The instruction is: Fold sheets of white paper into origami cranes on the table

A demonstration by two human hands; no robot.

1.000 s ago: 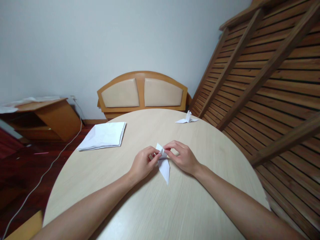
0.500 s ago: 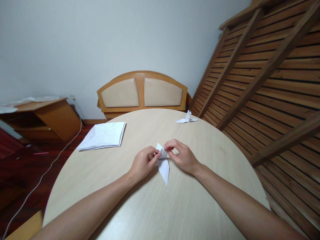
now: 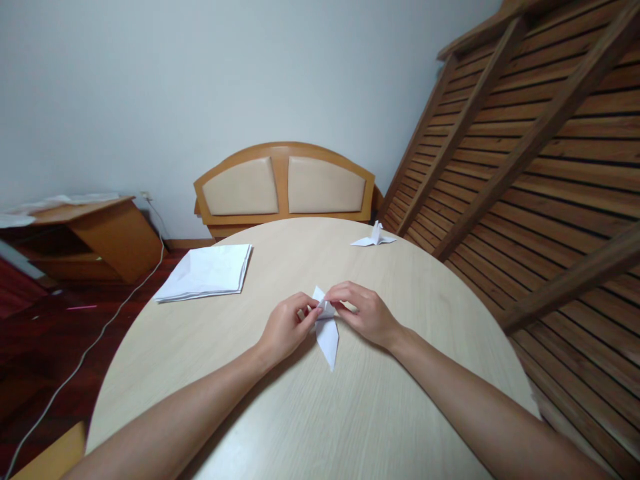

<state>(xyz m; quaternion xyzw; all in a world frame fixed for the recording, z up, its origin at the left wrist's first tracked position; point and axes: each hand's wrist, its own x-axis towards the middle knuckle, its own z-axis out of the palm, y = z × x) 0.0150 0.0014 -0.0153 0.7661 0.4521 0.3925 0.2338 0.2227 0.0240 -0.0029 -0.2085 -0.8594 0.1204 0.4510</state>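
A small folded white paper piece [image 3: 327, 337] lies on the round pale wooden table [image 3: 310, 413], its long point aimed toward me. My left hand [image 3: 286, 329] pinches its upper left part with curled fingers. My right hand [image 3: 364, 313] pinches the upper right part, thumb and forefinger pressed together on the fold. Both hands meet over the top of the paper, hiding part of it.
A stack of white paper sheets [image 3: 207, 271] lies at the table's far left. A finished white paper crane [image 3: 375, 236] stands at the far right edge. A padded wooden chair back [image 3: 284, 183] is behind the table. Slatted wooden frames [image 3: 540, 147] lean at right; a cable [image 3: 85, 353] crosses the floor.
My right hand's fingers have shifted slightly down onto the fold; the paper's point has barely moved. My left hand has kept its place.
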